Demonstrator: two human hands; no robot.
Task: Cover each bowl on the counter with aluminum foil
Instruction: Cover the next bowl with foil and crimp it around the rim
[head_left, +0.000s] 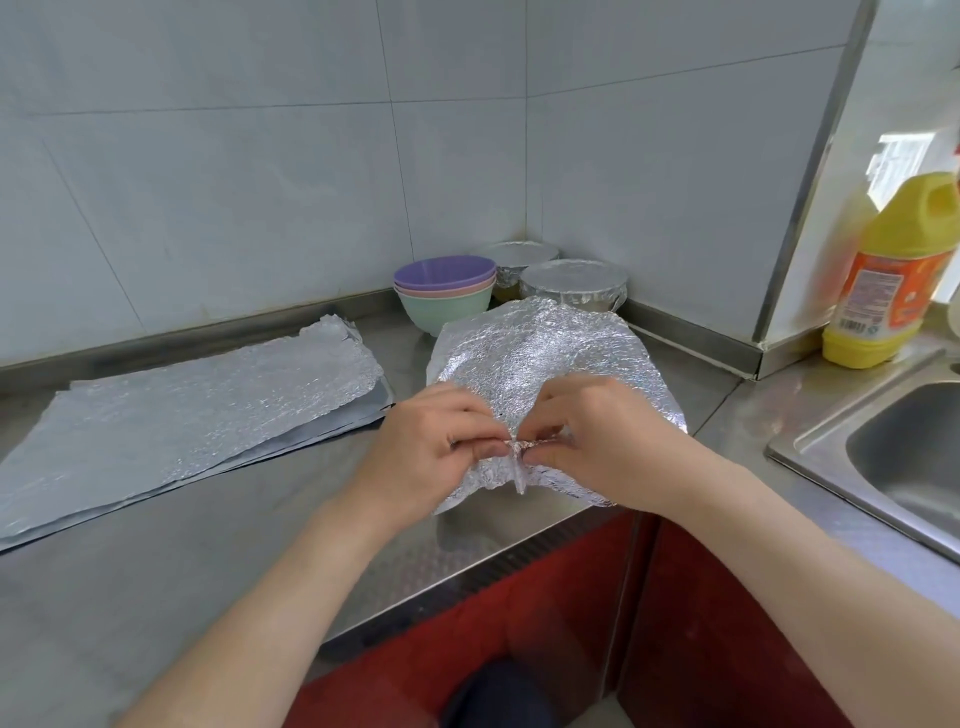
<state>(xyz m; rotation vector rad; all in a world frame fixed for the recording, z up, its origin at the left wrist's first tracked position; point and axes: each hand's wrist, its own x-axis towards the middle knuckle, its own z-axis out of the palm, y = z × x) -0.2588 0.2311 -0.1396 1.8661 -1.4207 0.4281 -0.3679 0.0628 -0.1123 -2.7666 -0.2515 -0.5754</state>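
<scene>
1. Here, in the head view, the left hand (436, 447) and right hand (597, 441) both pinch a fold at the near edge of a crinkled foil sheet (540, 358), which lies near the counter's (208, 545) front edge. Whatever is beneath it is hidden.
2. Behind it stand stacked uncovered bowls (444, 291) and two foil-covered bowls (574, 283).
3. Spare foil sheets (182, 410) lie to the left.

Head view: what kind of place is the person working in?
Most likely a kitchen: a steel counter with a sink at its right, tiled walls, stacked bowls and a yellow bottle, perhaps detergent.
</scene>
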